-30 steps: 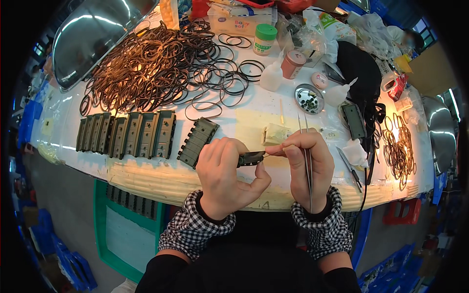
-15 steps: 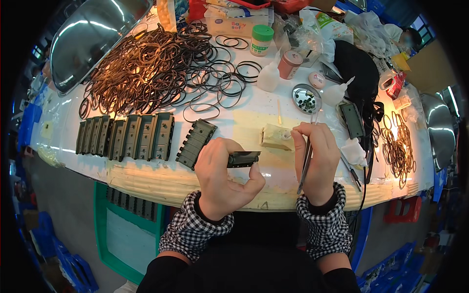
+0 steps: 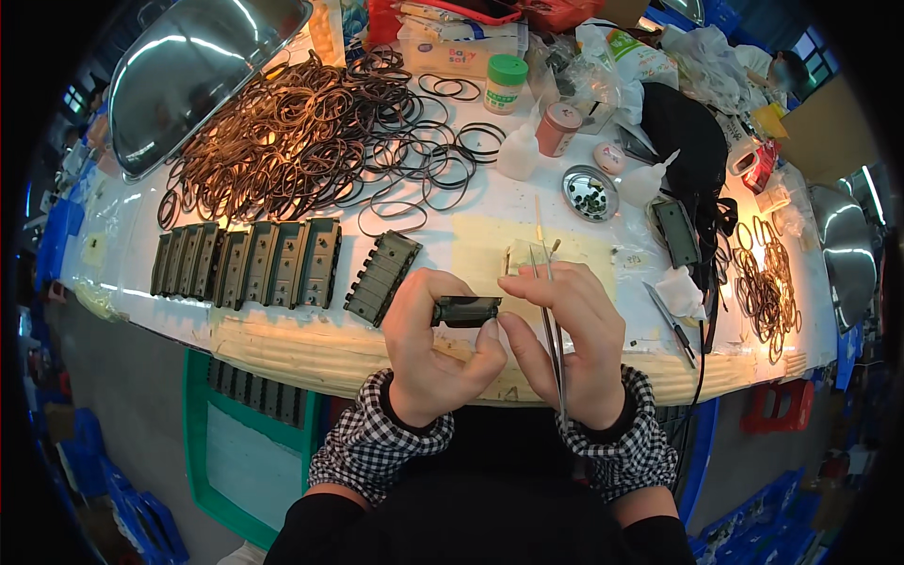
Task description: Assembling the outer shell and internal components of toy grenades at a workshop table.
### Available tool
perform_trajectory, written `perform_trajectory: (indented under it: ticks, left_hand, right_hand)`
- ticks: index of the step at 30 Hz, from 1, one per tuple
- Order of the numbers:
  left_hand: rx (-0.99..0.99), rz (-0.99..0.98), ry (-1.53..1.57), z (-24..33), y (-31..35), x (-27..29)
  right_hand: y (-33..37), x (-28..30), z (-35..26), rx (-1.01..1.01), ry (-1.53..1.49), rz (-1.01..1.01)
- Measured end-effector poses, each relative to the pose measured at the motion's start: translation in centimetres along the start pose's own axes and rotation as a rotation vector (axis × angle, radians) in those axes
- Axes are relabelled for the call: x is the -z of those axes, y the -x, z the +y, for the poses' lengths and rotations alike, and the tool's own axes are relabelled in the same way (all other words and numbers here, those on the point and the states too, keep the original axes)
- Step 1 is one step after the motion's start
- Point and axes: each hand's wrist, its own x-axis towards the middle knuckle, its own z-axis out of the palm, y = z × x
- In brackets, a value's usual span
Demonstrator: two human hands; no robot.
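Short dark green block (image 3: 468, 312) in the left hand (image 3: 431, 330), tweezers (image 3: 557, 356) in the right hand (image 3: 579, 330)

The table (image 3: 132, 247) fills most of the view, its far side buried under bags and boxes that are hard to tell apart. At upper left a shiny lampshade (image 3: 193, 89) is cut off by the top edge. Below the table, a green crate (image 3: 200, 428) slides partly out of sight under the padded rim. The heap of dark bands (image 3: 273, 137) is too tangled to count.

Both forearms come up from the lower edge in checked cuffs, wrists over the table's near rim, hands facing each other. The left hand shows its back; its thumb presses from below, pinching the short block, whose left end is hidden by the fingers. The right hand's forefinger and thumb are spread apart beside the block's free end; whether they touch it, I cannot tell. The tweezers lie along the right palm, tips up and slightly parted; which fingers grip them is unclear. Behind that hand, a cream block (image 3: 520, 252) is partly covered. The bits in the round dish (image 3: 590, 217) are too small to make out.
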Motion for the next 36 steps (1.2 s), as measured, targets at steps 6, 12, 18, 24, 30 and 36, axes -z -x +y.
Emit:
perform_trajectory:
  ticks: [6, 12, 18, 24, 30, 36]
  left_hand:
    - [0.06, -0.01, 0.022, 0.2, 1.0, 0.4]
    - [-0.019, -0.009, 0.007, 1.2, 1.8, 1.1]
    - [0.109, 0.023, 0.108, 1.0, 2.3, 1.5]
    - [0.009, 0.041, 0.01, 0.7, 2.3, 3.0]
    - [-0.006, 0.087, 0.023, 0.4, 2.5, 4.1]
    - [0.269, 0.354, 0.569, 0.4, 2.0, 6.9]
  right_hand:
    - [0.2, -0.1, 0.0, -0.009, -0.068, -0.076]
    - [1.2, -0.1, -1.0, -0.046, -0.132, -0.136]
    - [0.7, -0.7, -1.5, -0.009, -0.064, -0.137]
    - [-0.3, -1.3, -1.7, -0.039, -0.185, -0.213]
    - [-0.5, -2.9, -2.5, -0.016, -0.202, -0.195]
    - [-4.3, -3.7, -3.8, 0.061, -0.026, -0.351]
